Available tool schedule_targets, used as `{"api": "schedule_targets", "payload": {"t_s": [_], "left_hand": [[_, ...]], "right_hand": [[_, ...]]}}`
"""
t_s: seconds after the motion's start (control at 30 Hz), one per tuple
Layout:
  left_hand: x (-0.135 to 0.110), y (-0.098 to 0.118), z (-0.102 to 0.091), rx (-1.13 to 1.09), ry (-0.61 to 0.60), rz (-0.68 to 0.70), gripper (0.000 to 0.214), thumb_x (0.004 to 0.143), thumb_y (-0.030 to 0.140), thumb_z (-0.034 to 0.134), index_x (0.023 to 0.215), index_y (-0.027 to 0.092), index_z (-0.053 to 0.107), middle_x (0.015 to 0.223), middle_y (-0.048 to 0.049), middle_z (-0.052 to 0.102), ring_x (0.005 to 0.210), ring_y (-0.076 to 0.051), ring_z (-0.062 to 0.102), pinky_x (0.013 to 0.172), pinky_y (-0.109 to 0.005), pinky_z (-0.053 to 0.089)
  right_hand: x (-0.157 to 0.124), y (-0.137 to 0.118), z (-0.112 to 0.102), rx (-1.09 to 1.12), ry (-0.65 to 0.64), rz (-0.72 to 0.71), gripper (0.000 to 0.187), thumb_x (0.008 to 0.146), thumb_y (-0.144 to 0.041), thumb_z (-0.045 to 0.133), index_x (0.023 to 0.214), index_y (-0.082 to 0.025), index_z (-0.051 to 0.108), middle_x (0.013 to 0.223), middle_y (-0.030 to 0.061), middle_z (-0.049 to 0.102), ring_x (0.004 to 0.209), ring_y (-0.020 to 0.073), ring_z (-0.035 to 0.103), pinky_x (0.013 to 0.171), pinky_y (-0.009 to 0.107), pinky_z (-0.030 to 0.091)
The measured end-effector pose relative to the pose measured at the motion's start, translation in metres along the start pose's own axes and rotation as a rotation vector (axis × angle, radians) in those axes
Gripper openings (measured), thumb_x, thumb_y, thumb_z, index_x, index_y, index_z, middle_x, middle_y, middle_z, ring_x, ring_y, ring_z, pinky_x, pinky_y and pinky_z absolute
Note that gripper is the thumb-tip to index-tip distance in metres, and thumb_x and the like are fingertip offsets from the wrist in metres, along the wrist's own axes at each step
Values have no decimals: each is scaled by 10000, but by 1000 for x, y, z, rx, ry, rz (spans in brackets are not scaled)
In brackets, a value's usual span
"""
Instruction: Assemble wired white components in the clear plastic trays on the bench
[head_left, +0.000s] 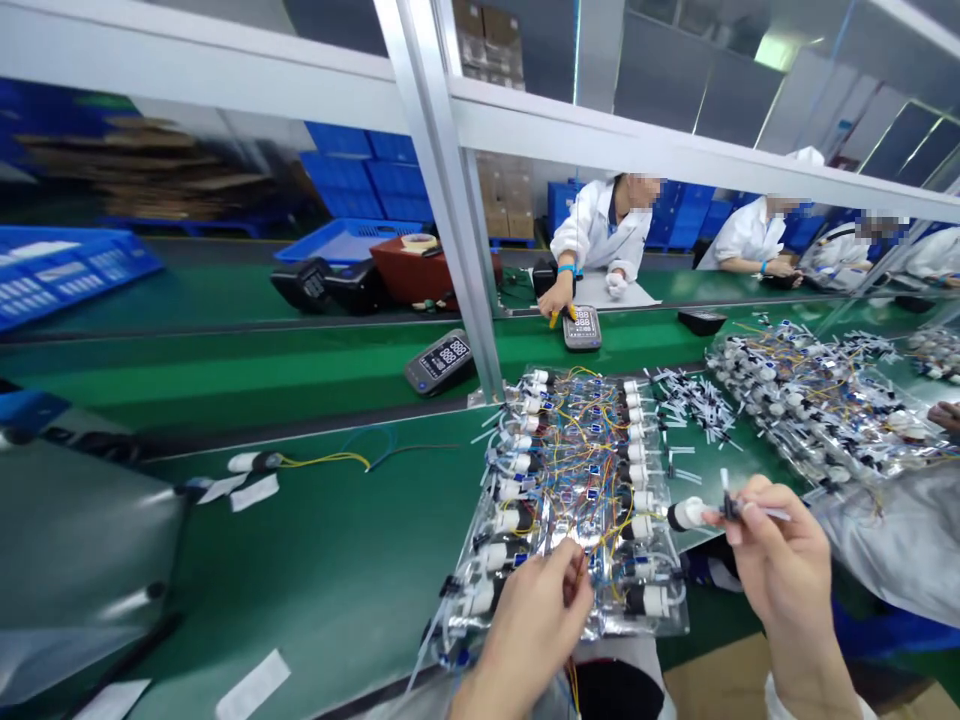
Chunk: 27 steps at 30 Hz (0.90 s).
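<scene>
My right hand (784, 560) pinches a small black tube connector (729, 506) with short clear tubing. Right at the connector's tip is a small white-and-black cylindrical motor pump (686, 514); I cannot tell whether the two are joined. Over the near part of a clear plastic tray (679, 628), my left hand (536, 610) has thumb and fingers closed on thin wires (580, 566), largely hidden by the fingers. Rows of similar pumps (646, 600) line both sides of the tray, with yellow, blue and red wires tangled between them.
Loose tube connectors (694, 405) lie in a pile beyond my right hand. Another loaded tray (810, 400) stands farther right. A single wired pump (253, 462) lies left. A metal post (450, 200) rises ahead. Across the conveyor, a co-worker (604, 230) touches a display monitor (582, 328).
</scene>
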<state>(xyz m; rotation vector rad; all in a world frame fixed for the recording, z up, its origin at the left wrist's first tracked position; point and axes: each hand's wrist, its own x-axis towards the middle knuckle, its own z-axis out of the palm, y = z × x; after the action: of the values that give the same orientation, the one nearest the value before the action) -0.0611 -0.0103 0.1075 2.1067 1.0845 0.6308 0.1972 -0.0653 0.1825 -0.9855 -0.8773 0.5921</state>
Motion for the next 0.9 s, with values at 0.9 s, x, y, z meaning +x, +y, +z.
{"api": "schedule_targets", "payload": {"t_s": [0.9], "left_hand": [[-7,-23,15,-60,158,4,140,954,206,576,851,218,669,690,22,626,613,-147,636,628,-239,493]], "right_hand": [[-37,38,-21,74,-319,175,95,1017,-162,650,1009,-243,698,934,-4,579,682,149,739,555,242,514]]}}
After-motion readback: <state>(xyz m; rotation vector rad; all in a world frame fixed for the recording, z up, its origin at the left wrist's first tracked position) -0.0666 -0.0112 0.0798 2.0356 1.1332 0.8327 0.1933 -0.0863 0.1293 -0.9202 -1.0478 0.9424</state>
